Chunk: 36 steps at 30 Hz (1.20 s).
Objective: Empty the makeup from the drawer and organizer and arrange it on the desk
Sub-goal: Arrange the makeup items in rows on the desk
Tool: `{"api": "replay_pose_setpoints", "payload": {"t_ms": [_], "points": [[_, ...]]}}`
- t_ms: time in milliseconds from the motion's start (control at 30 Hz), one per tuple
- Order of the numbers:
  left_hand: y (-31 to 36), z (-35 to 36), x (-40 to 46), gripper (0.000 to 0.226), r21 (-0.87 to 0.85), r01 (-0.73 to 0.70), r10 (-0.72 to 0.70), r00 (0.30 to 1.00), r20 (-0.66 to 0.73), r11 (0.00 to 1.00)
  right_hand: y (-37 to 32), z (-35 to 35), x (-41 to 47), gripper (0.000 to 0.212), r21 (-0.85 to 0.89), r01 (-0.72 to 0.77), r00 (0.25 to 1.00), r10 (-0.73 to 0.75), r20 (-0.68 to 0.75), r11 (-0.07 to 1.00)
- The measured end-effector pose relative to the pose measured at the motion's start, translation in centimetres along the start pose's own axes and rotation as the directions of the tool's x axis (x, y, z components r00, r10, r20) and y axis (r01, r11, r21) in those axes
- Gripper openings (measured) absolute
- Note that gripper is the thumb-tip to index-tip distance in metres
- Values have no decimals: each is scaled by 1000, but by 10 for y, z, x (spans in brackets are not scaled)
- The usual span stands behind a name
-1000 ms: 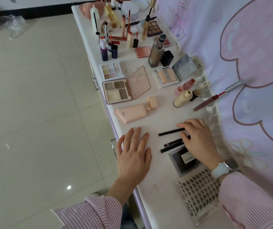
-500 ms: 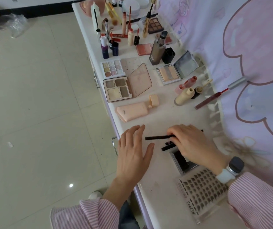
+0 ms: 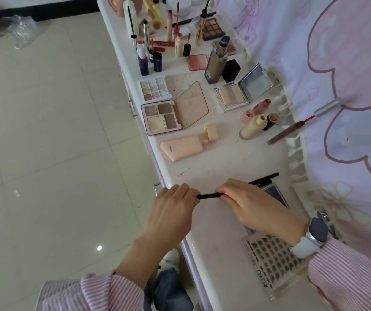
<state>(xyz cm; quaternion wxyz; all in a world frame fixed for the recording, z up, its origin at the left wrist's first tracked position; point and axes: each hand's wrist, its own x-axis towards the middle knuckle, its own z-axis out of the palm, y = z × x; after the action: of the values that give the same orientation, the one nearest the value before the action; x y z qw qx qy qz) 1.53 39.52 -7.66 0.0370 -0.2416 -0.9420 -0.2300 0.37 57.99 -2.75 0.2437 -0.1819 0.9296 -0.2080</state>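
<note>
now the thing in hand is a thin black pencil [image 3: 209, 195], matte and slim, only its middle stretch showing between the two hands. it is held level just above the white counter [image 3: 215, 223], near the front edge. the left hand [image 3: 171, 208] has its fingers curled round one end, and the right hand [image 3: 246, 202] pinches the other end, fingers bent over it, a pale watch [image 3: 312, 235] on that wrist.

half a second ago the left hand lay flat and open on the counter, fingers spread, and only the right hand had the pencil, sliding it out from the others. since then the left hand has come across and taken the free end, and the pencil has lifted off the surface toward the front.

behind the right hand two more black pencils [image 3: 263, 178] lie on the counter beside a dark flat case [image 3: 275, 194], partly hidden by the hand. nearer the person sits a clear tray of lashes [image 3: 274, 263]. farther along the counter lie a peach tube [image 3: 183, 149] with its cap beside it, an open four-pan shadow palette [image 3: 162, 117], a small pastel palette [image 3: 154, 88], a mirrored compact [image 3: 242, 89], and a tall brown bottle [image 3: 216, 63], with a crowd of smaller tubes and sticks at the far end.
</note>
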Motion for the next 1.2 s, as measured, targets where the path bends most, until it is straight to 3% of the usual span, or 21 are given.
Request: {"api": "replay_pose_setpoints", "payload": {"t_ms": [67, 133, 333, 533, 667, 800, 900, 1000, 1100, 1200], "points": [[5, 2, 0, 17, 25, -9, 7, 998, 60, 1000, 1, 0, -1, 27, 12, -9, 1000, 9, 29, 1000], [6, 0, 2, 7, 18, 18, -19, 996, 85, 1000, 2, -2, -2, 28, 38, -22, 999, 21, 41, 999], [2, -1, 2, 30, -32, 112, -106, 984, 140, 993, 11, 1, 3, 20, 52, 29, 995, -24, -96, 998], [1, -2, 6, 30, -82, 142, -132, 984, 118, 986, 15, 6, 5, 28, 77, 78, 983, -63, -173, 994], [8, -4, 13, 32, -24, 88, -84, 985, 152, 996, 14, 5, 5, 24, 139, 75, 981, -48, -189, 987], [7, 1, 11, 28, -110, 69, -54, 990, 134, 992, 18, 3, 6, 25, 116, 63, 977, -38, -208, 991], [2, 2, 12, 27, -80, 88, -77, 989, 123, 993, 20, 3, 7, 28, 72, 69, 976, -53, -211, 995], [2, -2, 18, 38, -4, 182, -178, 965, 194, 983, 28, -1, 8, 27, -13, 49, 957, -51, -286, 999], [2, -3, 18, 42, -203, 364, -328, 925, 193, 909, 45, -6, 14, 15, -62, -76, 900, 42, -434, 995], [4, 1, 14, 50, -272, 364, -332, 930, 158, 891, 54, -6, 29, 17, -54, -156, 854, 107, -510, 986]]}}
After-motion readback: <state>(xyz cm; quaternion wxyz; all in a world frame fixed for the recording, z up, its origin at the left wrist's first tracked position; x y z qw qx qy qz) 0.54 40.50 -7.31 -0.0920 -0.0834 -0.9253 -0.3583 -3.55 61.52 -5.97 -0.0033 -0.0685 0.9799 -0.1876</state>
